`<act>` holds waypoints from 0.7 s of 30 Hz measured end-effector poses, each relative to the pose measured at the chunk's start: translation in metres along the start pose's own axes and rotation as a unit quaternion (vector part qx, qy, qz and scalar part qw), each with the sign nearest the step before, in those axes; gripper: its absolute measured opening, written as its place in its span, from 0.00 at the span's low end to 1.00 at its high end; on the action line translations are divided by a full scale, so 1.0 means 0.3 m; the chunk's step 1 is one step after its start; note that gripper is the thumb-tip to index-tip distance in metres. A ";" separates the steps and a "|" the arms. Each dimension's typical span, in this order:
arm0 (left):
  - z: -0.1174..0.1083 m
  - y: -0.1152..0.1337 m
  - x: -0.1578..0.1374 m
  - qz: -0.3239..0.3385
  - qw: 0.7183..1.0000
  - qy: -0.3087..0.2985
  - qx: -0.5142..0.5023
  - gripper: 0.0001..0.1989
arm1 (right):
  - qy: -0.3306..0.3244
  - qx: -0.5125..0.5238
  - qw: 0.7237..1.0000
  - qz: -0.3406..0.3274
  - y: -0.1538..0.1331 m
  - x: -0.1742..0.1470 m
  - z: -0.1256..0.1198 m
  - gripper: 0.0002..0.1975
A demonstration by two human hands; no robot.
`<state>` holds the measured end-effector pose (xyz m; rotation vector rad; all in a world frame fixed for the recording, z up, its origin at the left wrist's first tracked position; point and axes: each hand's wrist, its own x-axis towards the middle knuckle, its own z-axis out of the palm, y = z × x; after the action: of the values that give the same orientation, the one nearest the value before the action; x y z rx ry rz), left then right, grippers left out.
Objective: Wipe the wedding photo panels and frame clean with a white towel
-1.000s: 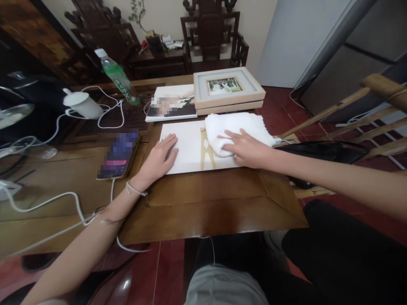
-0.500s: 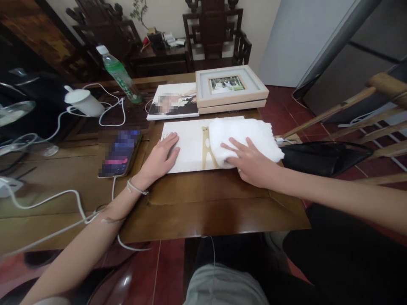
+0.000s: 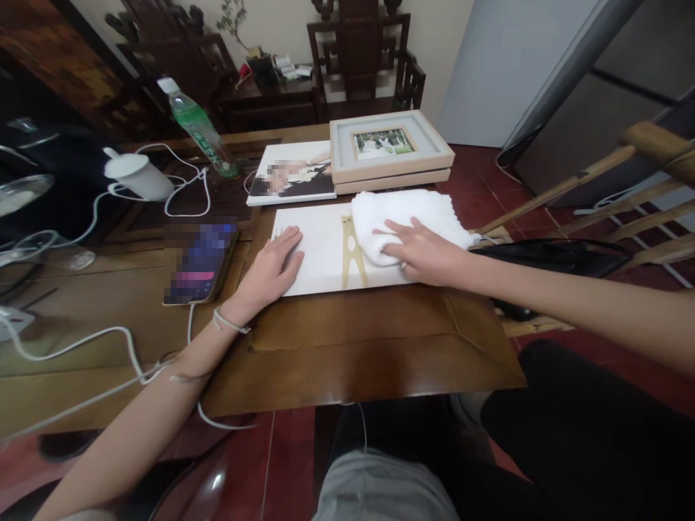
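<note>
Beneath the right hand (image 3: 426, 255), fingers spread apart, lies a white towel (image 3: 407, 206); the left hand (image 3: 270, 269), fingers together, rests on the white printed board (image 3: 321, 250).

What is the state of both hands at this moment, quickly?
Left hand: open, laid on the white board, holding nothing.
Right hand: open, fingers spread on the towel.

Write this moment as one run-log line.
left hand: on board, left end; right hand: on cloth; cloth: over board, right end; phone: left of board
</note>
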<state>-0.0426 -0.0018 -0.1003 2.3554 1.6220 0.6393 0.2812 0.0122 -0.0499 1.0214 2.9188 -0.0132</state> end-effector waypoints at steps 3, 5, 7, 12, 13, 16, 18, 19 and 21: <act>0.000 -0.004 0.000 -0.001 1.000 -0.005 -0.002 0.29 | 0.008 0.005 1.000 0.025 0.019 0.045 0.004 0.29; 0.000 -0.005 0.001 0.000 1.000 -0.006 -0.003 0.28 | 0.016 0.005 0.999 0.040 0.016 0.058 0.012 0.29; 0.000 -0.005 0.001 0.001 1.000 -0.006 -0.005 0.28 | 0.017 0.001 0.999 0.051 0.002 0.053 0.022 0.29; 0.000 -0.001 0.001 0.000 1.000 -0.004 -0.002 0.29 | 0.027 -0.015 0.999 0.036 -0.067 -0.013 0.033 0.28; 0.001 0.000 0.001 -0.001 1.000 -0.003 -0.001 0.29 | 0.030 -0.016 0.999 0.033 -0.082 -0.028 0.034 0.28; 0.002 -0.001 -0.001 0.001 1.000 -0.002 0.000 0.30 | 0.029 -0.018 0.999 0.027 -0.116 -0.059 0.032 0.27; 0.003 -0.003 -0.001 0.001 1.000 -0.002 0.000 0.30 | 0.023 -0.023 0.999 0.025 -0.129 -0.067 0.030 0.26; 0.003 -0.004 -0.002 0.000 1.000 -0.003 -0.001 0.29 | 0.021 -0.025 0.999 0.024 -0.133 -0.068 0.029 0.26; 0.003 -0.005 -0.002 -0.002 1.000 -0.005 0.000 0.29 | 0.020 -0.028 0.999 0.025 -0.139 -0.067 0.028 0.26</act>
<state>-0.0437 -0.0019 -0.1018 2.3496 1.6224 0.6264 0.2713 -0.0330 -0.0576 1.0992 2.9101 0.0909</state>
